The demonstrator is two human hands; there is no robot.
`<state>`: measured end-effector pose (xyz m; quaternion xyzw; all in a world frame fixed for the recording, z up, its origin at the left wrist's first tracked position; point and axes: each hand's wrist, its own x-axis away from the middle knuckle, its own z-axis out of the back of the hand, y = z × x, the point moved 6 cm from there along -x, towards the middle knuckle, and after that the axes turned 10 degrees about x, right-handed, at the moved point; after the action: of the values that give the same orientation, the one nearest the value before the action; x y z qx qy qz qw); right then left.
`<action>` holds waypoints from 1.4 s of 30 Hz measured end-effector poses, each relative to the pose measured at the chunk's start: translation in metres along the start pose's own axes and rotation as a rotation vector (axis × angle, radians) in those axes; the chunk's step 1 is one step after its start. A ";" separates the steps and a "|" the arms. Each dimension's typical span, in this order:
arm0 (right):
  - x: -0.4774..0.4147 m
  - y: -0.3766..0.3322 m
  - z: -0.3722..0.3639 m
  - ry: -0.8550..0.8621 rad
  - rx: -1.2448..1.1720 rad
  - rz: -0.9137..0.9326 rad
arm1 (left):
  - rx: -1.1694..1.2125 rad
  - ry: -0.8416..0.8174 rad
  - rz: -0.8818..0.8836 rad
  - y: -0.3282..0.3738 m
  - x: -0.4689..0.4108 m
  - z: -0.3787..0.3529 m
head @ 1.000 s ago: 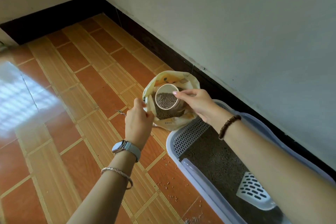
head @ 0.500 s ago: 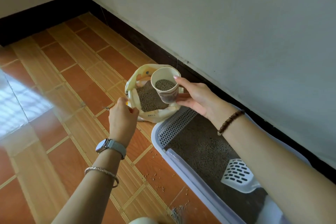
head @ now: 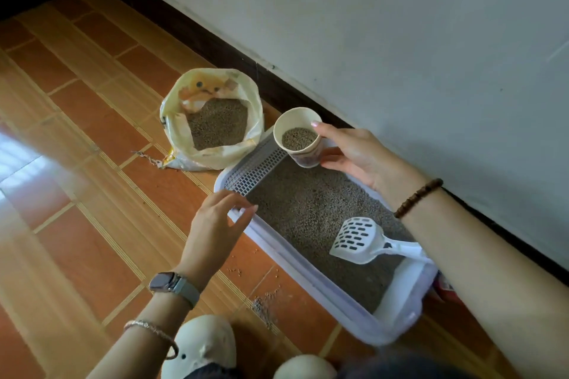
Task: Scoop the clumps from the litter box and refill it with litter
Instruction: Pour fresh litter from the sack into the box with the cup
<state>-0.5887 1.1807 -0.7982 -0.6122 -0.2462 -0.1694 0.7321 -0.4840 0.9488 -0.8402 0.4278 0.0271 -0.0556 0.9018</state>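
A pale purple litter box [head: 311, 274] lies on the tiled floor along the wall, filled with grey-brown litter [head: 311, 209]. My right hand [head: 354, 154] grips a paper cup [head: 300, 137] holding litter, upright over the box's grated far end. My left hand [head: 215, 224] hovers with relaxed, spread fingers at the box's near rim, holding nothing. A white slotted scoop [head: 360, 240] rests on the litter at the right end. An open yellow litter bag [head: 215, 123] stands on the floor beyond the box.
The white wall and dark skirting [head: 231, 52] run close behind the box. Spilled granules [head: 264, 304] dot the orange tiles in front of it. My pale slippers [head: 203, 344] are at the bottom edge. A red-and-white object [head: 443, 283] peeks out past the box's right end.
My right hand carried the filled cup out of the bag and over the box's grated end. My left hand let go of the bag's edge and moved to the box's near rim.
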 end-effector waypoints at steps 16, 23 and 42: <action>0.015 0.049 -0.004 0.339 0.878 0.556 | 0.001 -0.023 -0.051 0.005 0.010 -0.005; 0.024 0.043 -0.016 0.428 1.197 0.814 | -0.001 -0.006 -0.063 0.007 0.012 -0.005; 0.021 0.023 0.007 0.389 0.669 0.558 | 0.001 -0.017 -0.036 0.005 0.013 -0.005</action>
<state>-0.5596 1.1934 -0.8043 -0.3426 0.0282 0.0108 0.9390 -0.4703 0.9546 -0.8406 0.4270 0.0271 -0.0754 0.9007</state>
